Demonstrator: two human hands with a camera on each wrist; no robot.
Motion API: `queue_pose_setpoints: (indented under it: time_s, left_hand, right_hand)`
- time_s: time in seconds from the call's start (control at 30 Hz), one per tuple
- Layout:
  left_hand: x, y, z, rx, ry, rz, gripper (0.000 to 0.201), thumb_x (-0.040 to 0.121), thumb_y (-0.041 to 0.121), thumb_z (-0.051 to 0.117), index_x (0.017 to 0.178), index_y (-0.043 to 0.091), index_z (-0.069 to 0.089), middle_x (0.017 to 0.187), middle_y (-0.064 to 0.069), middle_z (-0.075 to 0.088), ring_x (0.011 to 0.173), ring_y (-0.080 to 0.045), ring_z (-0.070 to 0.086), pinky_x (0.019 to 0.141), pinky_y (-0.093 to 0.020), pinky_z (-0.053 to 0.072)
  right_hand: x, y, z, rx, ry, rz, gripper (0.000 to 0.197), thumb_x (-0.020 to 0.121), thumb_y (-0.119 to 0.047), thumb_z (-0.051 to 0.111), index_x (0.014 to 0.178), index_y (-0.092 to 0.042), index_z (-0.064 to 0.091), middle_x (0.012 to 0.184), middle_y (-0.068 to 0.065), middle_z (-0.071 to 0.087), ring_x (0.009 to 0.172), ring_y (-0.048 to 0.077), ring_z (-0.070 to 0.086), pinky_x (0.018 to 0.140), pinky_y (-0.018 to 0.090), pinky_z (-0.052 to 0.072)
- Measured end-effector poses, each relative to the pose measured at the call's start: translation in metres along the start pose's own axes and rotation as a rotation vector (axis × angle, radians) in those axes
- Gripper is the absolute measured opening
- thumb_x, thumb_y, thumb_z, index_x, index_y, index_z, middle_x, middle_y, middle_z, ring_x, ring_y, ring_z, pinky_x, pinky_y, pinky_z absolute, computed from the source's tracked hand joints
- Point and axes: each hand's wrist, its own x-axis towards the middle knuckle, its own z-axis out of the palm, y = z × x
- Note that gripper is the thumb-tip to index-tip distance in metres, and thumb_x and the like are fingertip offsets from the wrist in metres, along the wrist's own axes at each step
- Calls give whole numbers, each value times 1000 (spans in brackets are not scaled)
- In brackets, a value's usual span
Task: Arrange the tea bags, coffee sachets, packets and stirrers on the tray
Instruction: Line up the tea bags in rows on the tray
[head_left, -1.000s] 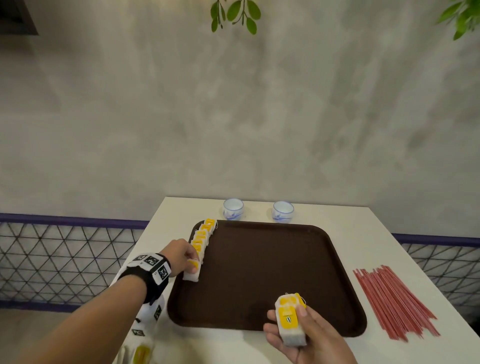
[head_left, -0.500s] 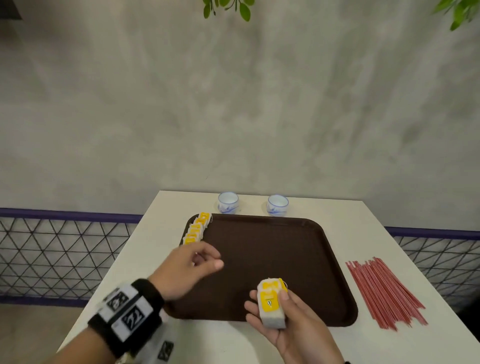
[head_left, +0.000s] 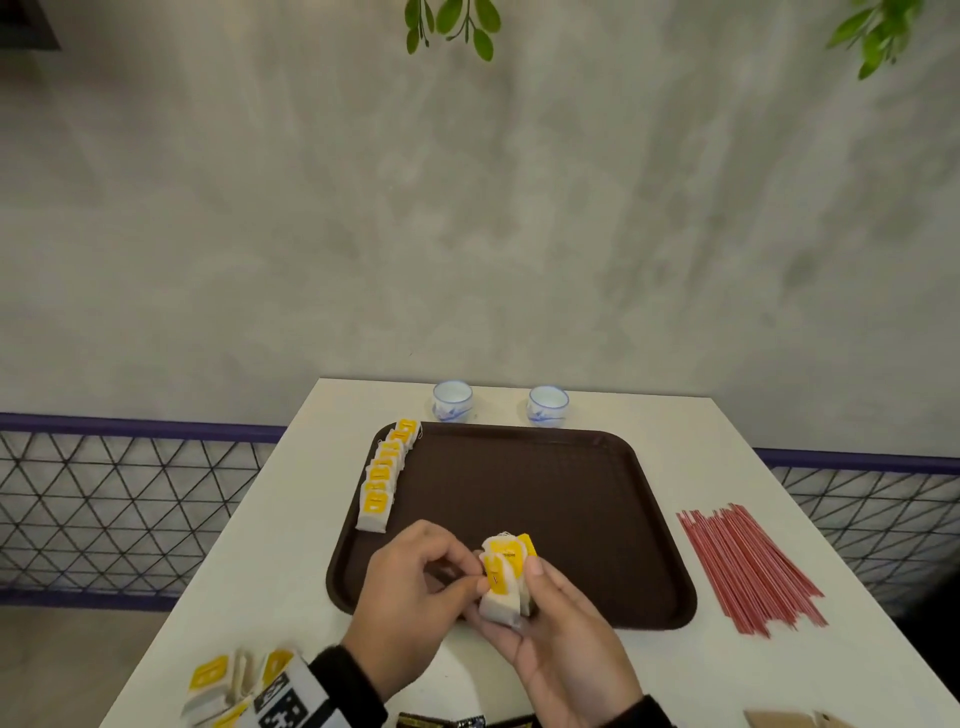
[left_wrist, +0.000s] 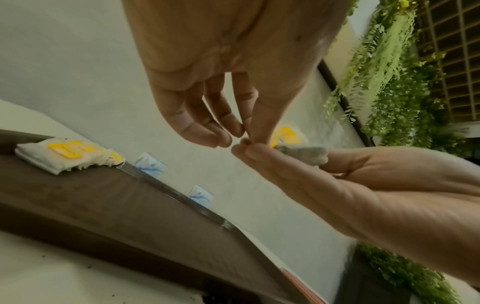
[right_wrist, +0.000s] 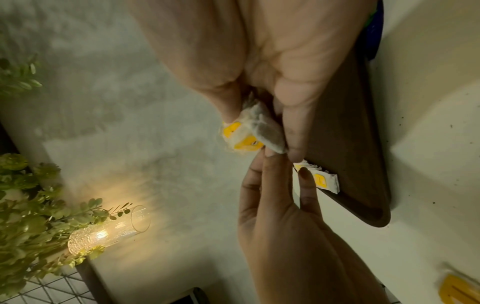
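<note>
Head view: the right hand (head_left: 550, 629) grips a small stack of tea bags (head_left: 503, 579) over the near edge of the brown tray (head_left: 545, 499); the left hand (head_left: 410, 587) pinches the front bag. Placed tea bags (head_left: 387, 475) line the tray's left rim; red stirrers (head_left: 748, 566) lie on the desk (head_left: 727, 447).

Left wrist view: thumb and fingertips (left_wrist: 239, 127) meet at the stack.

Right wrist view: only here, a lit glass lamp (right_wrist: 109, 230).

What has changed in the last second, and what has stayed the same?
The left hand left the row of tea bags on the tray and came across to pinch the front bag of the stack of tea bags that the right hand holds. The row, the cups and the stirrers stayed put.
</note>
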Motion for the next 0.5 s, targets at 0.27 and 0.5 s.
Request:
queue_pose_setpoints:
  time_s: [0.27,0.5]
  left_hand:
    - [-9,14,0,-36,-22,18,18,68,34,83,81,33,70,91,16,61,81,-8,61,63,-15,49]
    - [-21,19,3,168,-112,175,62,71,39,78,122,56,47,122,33,36,114,2,40,84,-9,41]
  right_hand:
    - [-2,0,4,-28,78,21,25,99,-13,45,114,2,58,104,29,69,97,41,69,71,43,61]
    - [-6,-6,7,81,86,74,25,100,-7,44,117,6,56,100,34,67,81,42,71,52,40,59]
